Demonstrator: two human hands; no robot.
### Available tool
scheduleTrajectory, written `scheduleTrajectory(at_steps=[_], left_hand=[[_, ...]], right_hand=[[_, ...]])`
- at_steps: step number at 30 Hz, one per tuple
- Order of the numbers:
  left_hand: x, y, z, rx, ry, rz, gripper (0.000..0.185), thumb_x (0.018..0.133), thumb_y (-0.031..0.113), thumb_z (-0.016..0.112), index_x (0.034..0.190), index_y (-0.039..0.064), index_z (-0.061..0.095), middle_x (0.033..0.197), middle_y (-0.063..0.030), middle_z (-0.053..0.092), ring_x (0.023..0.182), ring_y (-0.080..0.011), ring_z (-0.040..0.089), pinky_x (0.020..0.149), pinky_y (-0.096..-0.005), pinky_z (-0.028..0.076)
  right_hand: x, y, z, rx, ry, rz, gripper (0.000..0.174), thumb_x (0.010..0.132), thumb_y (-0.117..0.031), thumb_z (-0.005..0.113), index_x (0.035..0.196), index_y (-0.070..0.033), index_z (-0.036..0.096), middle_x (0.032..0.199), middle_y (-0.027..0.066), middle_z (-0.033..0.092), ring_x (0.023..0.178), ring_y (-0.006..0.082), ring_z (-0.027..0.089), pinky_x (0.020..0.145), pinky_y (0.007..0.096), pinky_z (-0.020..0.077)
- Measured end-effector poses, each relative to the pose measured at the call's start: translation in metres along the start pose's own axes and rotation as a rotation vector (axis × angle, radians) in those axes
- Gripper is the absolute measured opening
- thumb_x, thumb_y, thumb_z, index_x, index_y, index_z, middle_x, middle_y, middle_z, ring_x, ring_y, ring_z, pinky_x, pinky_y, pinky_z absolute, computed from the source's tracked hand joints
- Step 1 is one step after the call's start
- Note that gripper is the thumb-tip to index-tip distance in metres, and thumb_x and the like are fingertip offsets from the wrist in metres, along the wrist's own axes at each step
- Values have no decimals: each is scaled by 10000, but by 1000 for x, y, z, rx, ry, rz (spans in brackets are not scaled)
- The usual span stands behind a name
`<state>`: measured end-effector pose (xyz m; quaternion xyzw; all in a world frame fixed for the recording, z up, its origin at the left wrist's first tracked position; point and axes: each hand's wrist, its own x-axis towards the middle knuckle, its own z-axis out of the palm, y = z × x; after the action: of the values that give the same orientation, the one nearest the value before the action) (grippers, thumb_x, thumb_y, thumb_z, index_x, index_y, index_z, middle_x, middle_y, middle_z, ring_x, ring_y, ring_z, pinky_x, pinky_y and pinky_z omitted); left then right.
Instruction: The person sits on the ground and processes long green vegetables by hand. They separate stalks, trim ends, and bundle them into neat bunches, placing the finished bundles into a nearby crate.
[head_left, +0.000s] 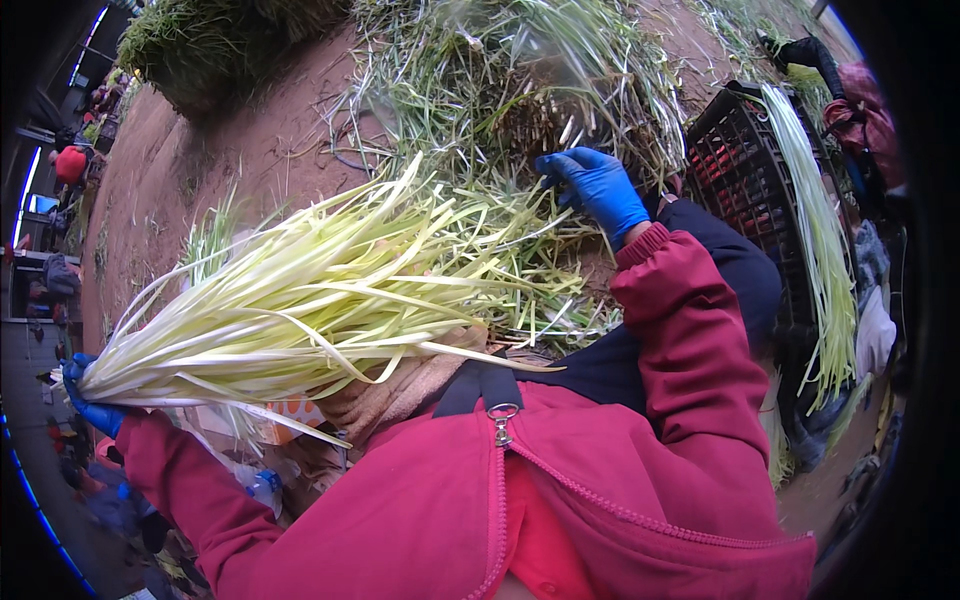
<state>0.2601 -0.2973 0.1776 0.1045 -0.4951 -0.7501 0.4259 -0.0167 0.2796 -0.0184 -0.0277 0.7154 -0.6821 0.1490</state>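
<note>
My left hand, in a blue glove, is closed around the white base of a large bunch of yellow-green leafy stalks, perhaps blanched chives. Their loose tips spread across my lap towards the right. My right hand, also gloved in blue, is raised with bent fingers at the near edge of a heap of green stalks. A thin pale leaf reaches close to its fingertips; whether the fingers pinch it cannot be told. Cut and loose leaves lie below that hand.
A black plastic crate stands at the right, with another bunch of pale stalks across its top. Behind it is a person in red. A dense green bundle sits on the earth floor at upper left. A brown cloth covers my lap.
</note>
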Motion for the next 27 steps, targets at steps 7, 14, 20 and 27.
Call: scheduleTrajectory(at_steps=[7,14,20,27], left_hand=[[-8,-7,21,-5,-42,59,91,788,114,512,731,100,442,716,6,444,693,-92,444,716,-233,373],[-11,-6,21,-33,-71,23,115,794,119,502,707,98,429,714,8,442,702,-89,440,713,-228,366],[-2,-6,2,46,35,58,92,819,138,479,748,80,474,747,-3,484,766,-114,460,789,-266,361],[24,-5,-32,18,-3,50,147,820,163,483,865,54,572,892,-50,580,900,-175,519,884,-335,372]], right_hand=[[-23,-18,63,-422,-308,-343,205,762,-313,568,821,-125,625,688,81,603,561,191,574,533,295,450],[-16,9,101,-1097,-488,-437,223,739,-344,521,834,-159,601,722,104,592,657,303,569,580,388,452],[-7,63,33,-1242,-207,-5,195,747,-294,478,784,-128,573,736,122,582,697,308,563,610,396,445],[-2,56,-2,-488,-70,64,241,793,-213,514,1025,-172,565,759,94,607,612,217,574,614,305,450]])
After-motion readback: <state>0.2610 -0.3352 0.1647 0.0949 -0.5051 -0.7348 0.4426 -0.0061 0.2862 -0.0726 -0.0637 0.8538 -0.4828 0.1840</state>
